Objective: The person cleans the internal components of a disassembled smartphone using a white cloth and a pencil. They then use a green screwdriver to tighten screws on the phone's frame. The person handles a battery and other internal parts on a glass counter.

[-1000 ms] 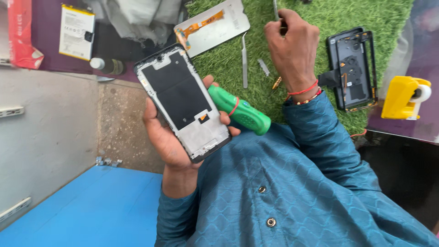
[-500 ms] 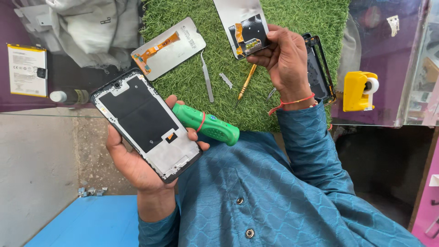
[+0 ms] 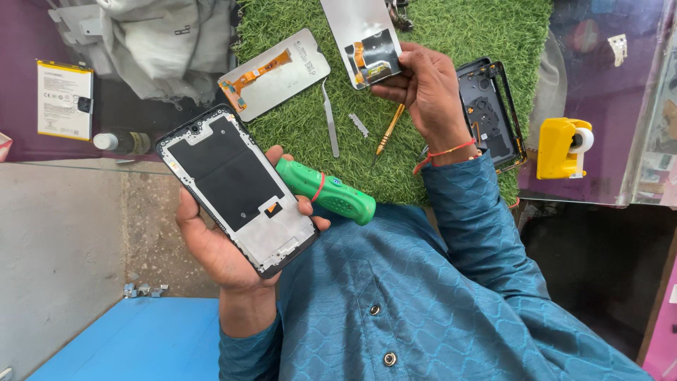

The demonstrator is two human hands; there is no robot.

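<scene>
Over the green mat: two phone parts held

On the left hand point(image 3: 222, 243), a phone frame point(image 3: 236, 189) is cradled, fingers curled around it and a green screwdriver point(image 3: 328, 192). A display panel point(image 3: 363, 39) is pinched by the right hand point(image 3: 423, 88); tweezers point(image 3: 329, 116), probably metal, lie below.

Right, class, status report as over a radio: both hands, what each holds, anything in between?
Left hand grips phone frame plus green screwdriver. Right hand pinches display panel above grass mat. Tweezers lie on the mat between them.
</scene>
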